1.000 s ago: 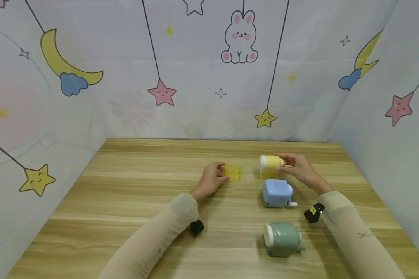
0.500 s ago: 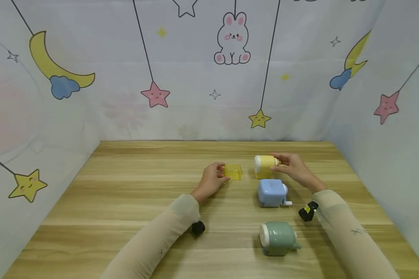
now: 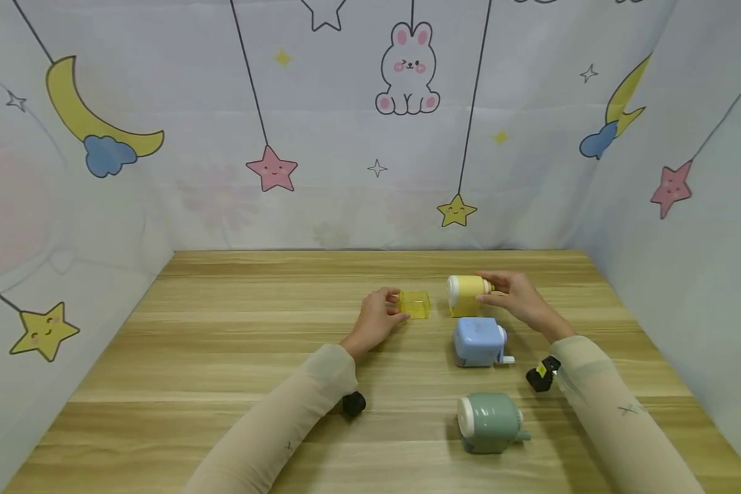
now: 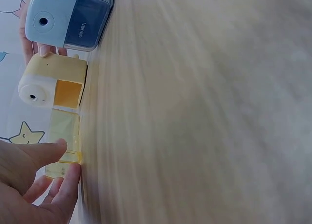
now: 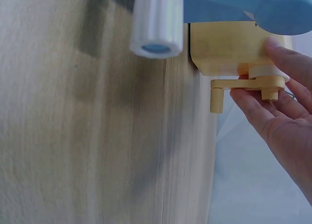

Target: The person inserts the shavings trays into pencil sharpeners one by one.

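Observation:
My left hand [image 3: 377, 321] pinches a see-through yellow shavings drawer [image 3: 415, 305] between thumb and fingers, low over or on the table; which of the two, I cannot tell. Just to its right, the yellow pencil sharpener [image 3: 466, 293] stands upright with a white front. In the left wrist view, the open drawer slot [image 4: 68, 93] of this sharpener faces the drawer [image 4: 64, 129], with a small gap at most. My right hand [image 3: 519, 298] grips the sharpener at its crank side. The crank [image 5: 243, 83] shows beside those fingers in the right wrist view.
A blue pencil sharpener [image 3: 478, 341] stands just in front of the yellow one. Closer to me is a green pencil sharpener [image 3: 490, 422]. The wooden table [image 3: 253, 315] ends at a patterned white cloth [image 3: 327, 137] behind and at both sides.
My left hand has brought the drawer a little to the right, narrowing the gap to the yellow sharpener. The right hand keeps its grip. The head view has turned slightly rightward.

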The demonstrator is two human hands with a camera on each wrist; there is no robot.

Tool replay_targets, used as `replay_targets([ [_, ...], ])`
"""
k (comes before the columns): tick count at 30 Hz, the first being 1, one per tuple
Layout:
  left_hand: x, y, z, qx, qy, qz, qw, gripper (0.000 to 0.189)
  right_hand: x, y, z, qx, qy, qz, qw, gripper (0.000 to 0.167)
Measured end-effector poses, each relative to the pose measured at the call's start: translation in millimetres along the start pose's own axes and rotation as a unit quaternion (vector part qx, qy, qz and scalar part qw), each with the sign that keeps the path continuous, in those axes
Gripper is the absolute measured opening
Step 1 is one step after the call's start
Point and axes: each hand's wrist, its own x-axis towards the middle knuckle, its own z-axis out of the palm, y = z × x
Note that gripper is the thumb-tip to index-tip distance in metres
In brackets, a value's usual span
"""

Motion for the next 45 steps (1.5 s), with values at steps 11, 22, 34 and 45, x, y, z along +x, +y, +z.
replay_targets([
  [11, 4.0, 2.3, 7.9, -0.007, 0.008, 0.014, 0.9998, 0.049, -0.2, -0.6, -0.3, 0.005, 0.002, 0.003, 1.0, 0.055],
  [22, 5.9, 1.4, 13.8, -0.004, 0.008, 0.013, 0.9999, 0.049, 1.5, 1.8, 1.7, 0.011, 0.0, -0.004, 0.9999, 0.054],
  [34, 7.5, 6.5, 17.5, 0.002, 0.003, 0.013, 0.9999, 0.049, 1.3, 2.7, 1.4, 0.01, 0.002, -0.004, 0.9999, 0.054],
  [45, 9.0, 9.6, 22.9, 0.01, 0.002, 0.012, 0.9999, 0.049, 0.7, 2.1, 1.5, 0.011, 0.003, -0.01, 0.9999, 0.053],
])
